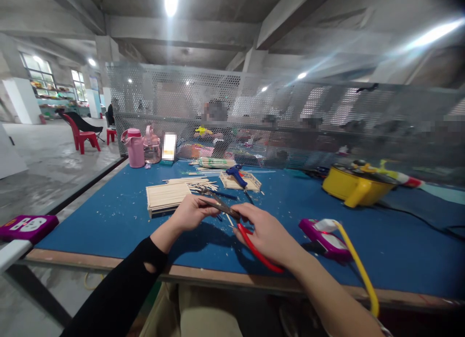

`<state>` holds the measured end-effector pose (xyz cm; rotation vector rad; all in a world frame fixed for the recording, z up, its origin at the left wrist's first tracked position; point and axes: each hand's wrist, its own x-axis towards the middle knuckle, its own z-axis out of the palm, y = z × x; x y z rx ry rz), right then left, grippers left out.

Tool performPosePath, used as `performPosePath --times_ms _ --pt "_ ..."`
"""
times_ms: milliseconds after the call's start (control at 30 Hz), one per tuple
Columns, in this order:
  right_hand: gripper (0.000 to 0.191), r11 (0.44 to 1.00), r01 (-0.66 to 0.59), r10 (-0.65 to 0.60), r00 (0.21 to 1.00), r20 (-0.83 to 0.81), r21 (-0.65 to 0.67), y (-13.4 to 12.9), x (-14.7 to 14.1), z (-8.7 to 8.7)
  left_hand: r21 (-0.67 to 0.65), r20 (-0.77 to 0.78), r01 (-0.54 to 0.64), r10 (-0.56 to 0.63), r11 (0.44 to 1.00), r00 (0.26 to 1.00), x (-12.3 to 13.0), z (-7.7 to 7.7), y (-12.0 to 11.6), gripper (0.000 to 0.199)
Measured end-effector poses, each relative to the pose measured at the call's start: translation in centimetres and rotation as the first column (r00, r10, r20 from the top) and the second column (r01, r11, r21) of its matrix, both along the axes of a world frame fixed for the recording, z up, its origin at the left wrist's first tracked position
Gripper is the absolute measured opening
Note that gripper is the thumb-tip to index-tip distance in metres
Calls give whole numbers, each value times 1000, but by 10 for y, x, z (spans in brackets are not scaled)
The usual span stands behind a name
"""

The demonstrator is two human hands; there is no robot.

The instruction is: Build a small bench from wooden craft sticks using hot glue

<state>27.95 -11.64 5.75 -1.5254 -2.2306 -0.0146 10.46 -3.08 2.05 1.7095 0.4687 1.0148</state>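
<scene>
My right hand is closed round the red handles of a pair of scissors, whose dark blades point up and left over the table. The fingers of my left hand are pinched together at the blades; whatever lies between them is too small or hidden to make out. Just left of that hand stands a box-like piece of pale wooden sticks. Behind the blades is a pile of loose thin sticks. A short pale stick shows between my hands.
A blue glue gun rests on a small stick frame. To the right are a purple power strip with a yellow cord and a yellow pot. A pink jug stands back left, before a perforated metal screen.
</scene>
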Motion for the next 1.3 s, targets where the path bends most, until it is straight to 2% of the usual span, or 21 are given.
performPosePath --times_ms 300,500,633,733,833,967,1100,1167,1300 --pt "28 999 50 -49 999 24 -16 -1 0 -2 -24 1 -32 32 999 999 0 3 -2 9" --pt "31 996 59 -61 997 36 60 0 -3 -3 -39 -1 -18 18 999 1000 1 2 -2 12" --pt "33 1000 4 -3 999 -52 23 5 -4 -2 -16 0 -1 1 1000 1000 0 1 0 16" --pt "33 999 -29 26 983 -180 -13 9 -6 -2 -64 36 -21 23 998 999 1 1 1 20" --pt "30 1000 23 -27 950 -311 -18 14 -11 -5 -204 117 -7 31 979 993 2 2 2 28" --pt "30 997 75 -75 900 -429 -16 21 -15 -12 -425 206 83 7 901 979 2 0 3 40" --pt "32 986 167 -143 878 -458 11 31 -13 -18 -485 236 163 -50 859 970 2 -3 4 37" --pt "34 963 269 -245 866 -436 -6 35 -9 -20 -518 221 146 -33 843 975 2 -3 5 37" --pt "29 893 428 -450 829 -331 -140 28 4 -22 -602 161 5 115 799 980 2 1 3 36"
